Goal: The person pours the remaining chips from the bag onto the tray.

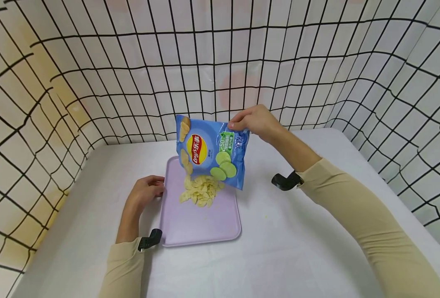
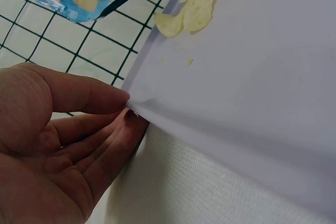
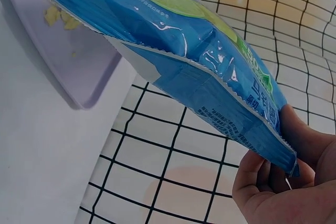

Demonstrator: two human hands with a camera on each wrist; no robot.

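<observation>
A blue bag of potato chips (image 1: 213, 149) hangs tilted over the far part of a lilac tray (image 1: 201, 227). My right hand (image 1: 257, 122) pinches the bag by its upper right corner; in the right wrist view, thumb and fingers close on that crimped end. Beneath the bag, a pile of yellow potato chips (image 1: 201, 192) lies on the tray, partly covered by the bag in the head view. At the tray's left side my left hand (image 1: 145, 192) pinches the rim, thumb on top and fingers below, as the left wrist view (image 2: 73, 124) shows.
The tray stands on a table with a white cloth (image 1: 298, 248). Black wire grid (image 1: 212, 66) walls rise behind and on both sides. Small crumbs (image 2: 189, 62) lie on the tray. Each wrist wears a black camera mount (image 1: 287, 181).
</observation>
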